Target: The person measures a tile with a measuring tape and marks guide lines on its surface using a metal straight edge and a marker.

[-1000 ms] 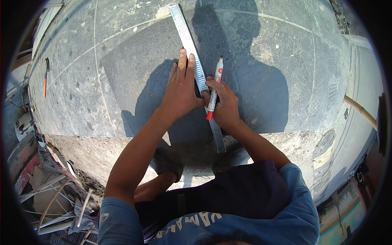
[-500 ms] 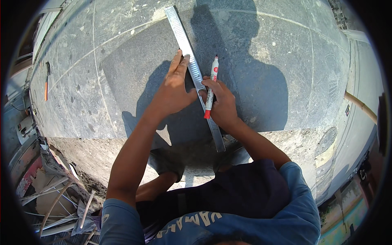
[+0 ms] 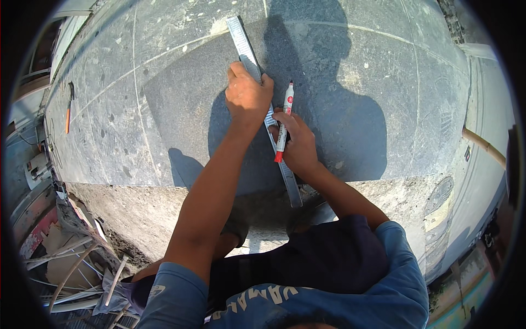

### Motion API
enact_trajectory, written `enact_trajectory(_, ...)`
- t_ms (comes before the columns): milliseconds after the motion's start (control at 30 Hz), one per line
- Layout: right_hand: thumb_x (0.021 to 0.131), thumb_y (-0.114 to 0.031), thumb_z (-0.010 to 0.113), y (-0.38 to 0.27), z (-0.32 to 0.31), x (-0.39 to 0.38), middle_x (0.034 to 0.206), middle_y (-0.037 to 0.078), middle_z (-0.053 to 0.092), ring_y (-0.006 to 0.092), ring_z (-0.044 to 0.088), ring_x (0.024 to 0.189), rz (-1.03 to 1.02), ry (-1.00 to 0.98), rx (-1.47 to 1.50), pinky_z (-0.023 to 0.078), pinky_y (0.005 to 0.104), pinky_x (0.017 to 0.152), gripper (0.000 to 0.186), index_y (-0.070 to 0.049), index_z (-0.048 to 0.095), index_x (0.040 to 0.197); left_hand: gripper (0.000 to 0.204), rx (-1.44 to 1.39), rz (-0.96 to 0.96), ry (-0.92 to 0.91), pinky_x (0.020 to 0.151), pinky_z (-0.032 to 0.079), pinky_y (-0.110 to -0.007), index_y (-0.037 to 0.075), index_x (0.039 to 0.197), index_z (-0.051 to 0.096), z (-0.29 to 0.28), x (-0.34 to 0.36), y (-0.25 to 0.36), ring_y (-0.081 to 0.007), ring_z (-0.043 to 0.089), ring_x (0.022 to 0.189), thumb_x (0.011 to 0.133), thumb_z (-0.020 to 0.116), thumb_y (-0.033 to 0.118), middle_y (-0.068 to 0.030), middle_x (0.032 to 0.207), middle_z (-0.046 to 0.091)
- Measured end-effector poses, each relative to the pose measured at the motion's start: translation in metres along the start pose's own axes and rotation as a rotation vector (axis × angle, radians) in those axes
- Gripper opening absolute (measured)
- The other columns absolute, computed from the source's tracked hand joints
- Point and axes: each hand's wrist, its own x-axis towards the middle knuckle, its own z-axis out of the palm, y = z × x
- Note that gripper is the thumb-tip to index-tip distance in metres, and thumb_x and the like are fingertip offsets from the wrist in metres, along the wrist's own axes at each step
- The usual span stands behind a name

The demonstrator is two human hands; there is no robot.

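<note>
A long silver metal bar lies diagonally on a dark grey slab in front of me. My left hand is curled over the bar's upper half, fingers bent at its left edge and thumb against it. Lower down, my right hand holds a white marker with red markings, dark tip upward and red end toward me, while its fingers also rest at the bar. The shadow of my head and shoulders falls across the slab beside both hands.
An orange-handled tool lies at the far left of the pale, scored paving. A bamboo pole juts in at the right. Loose sticks and scraps are heaped at lower left. My legs are beneath me, beyond the slab's near edge.
My left hand has moved right onto the bar, its fingers going from outstretched to bent around the edge. My right hand still holds the marker in much the same place.
</note>
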Motion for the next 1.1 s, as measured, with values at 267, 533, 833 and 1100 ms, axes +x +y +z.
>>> enact_trajectory(267, 0.088, -0.005, 0.070, 0.001, 0.000, -0.001, 0.113, 0.019, 0.067, 0.0383, 0.068, 0.096, -0.016, 0.013, 0.008, 0.055, 0.0422, 0.078, 0.028, -0.007, 0.063, 0.114, 0.049, -0.010, -0.067, 0.011, 0.082, 0.053, -0.050, -0.003, 0.111, 0.048, 0.004, -0.002, 0.004, -0.0436, 0.066, 0.092, 0.080, 0.073, 0.025, -0.0249, 0.104, 0.061)
enact_trajectory(533, 0.088, -0.005, 0.070, 0.003, 0.000, 0.000, 0.113, 0.019, 0.067, 0.0382, 0.068, 0.096, -0.014, 0.013, 0.001, 0.056, 0.0418, 0.079, 0.027, -0.008, 0.063, 0.114, 0.044, 0.022, -0.026, 0.066, 0.075, 0.057, -0.050, -0.001, 0.107, 0.045, 0.007, -0.002, 0.004, -0.0443, 0.067, 0.085, 0.079, 0.071, 0.021, -0.0227, 0.103, 0.058)
enact_trajectory(833, 0.088, -0.005, 0.069, -0.001, -0.001, -0.001, 0.110, 0.018, 0.067, 0.0381, 0.068, 0.094, -0.005, -0.010, -0.003, 0.055, 0.0427, 0.077, 0.027, -0.008, 0.062, 0.114, 0.045, 0.015, -0.015, 0.085, 0.075, 0.057, -0.050, -0.001, 0.109, 0.045, 0.007, -0.003, 0.002, -0.0448, 0.067, 0.084, 0.080, 0.071, 0.021, -0.0232, 0.103, 0.057)
enact_trajectory(1100, 0.086, -0.005, 0.070, 0.002, -0.005, -0.001, 0.108, 0.017, 0.066, 0.0380, 0.067, 0.091, 0.053, -0.043, -0.012, 0.055, 0.0427, 0.076, 0.031, -0.009, 0.061, 0.115, 0.046, 0.030, 0.050, 0.097, 0.071, 0.059, -0.048, -0.002, 0.112, 0.048, 0.013, -0.006, 0.000, -0.0429, 0.068, 0.083, 0.080, 0.071, 0.021, -0.0217, 0.106, 0.058)
